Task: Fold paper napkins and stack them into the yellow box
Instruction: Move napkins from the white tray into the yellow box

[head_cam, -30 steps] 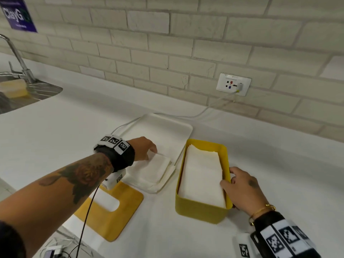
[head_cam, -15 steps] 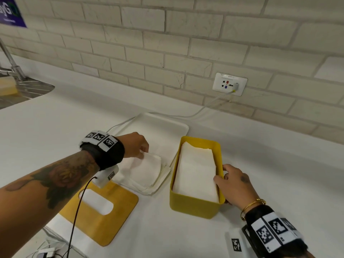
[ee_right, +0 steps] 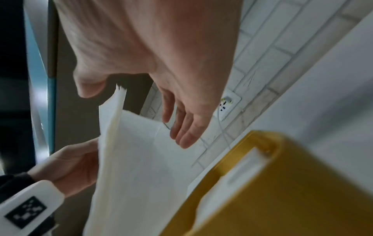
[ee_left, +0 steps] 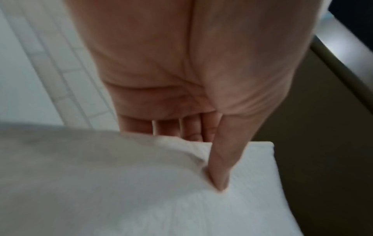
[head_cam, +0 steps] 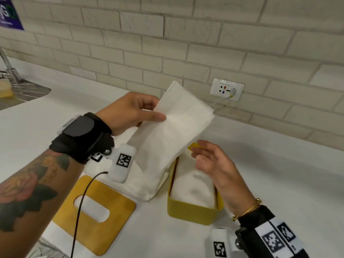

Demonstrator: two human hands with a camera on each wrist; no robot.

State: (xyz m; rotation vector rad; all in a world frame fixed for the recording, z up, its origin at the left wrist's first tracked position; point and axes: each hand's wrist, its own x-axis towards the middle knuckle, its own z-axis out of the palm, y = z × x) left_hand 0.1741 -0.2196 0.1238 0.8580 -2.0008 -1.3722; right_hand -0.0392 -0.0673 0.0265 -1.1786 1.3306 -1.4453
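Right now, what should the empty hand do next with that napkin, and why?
Probably the right hand should take the napkin's free lower edge. Only the left hand pinches it, by one side, so it hangs loose above the yellow box. The right hand is open just beside it; two hands could then fold it.

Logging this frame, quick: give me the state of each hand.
Left hand: thumb and fingers pinch the napkin, lifted off the counter.
Right hand: open, fingers relaxed beside the napkin's lower edge, above the box, holding nothing.
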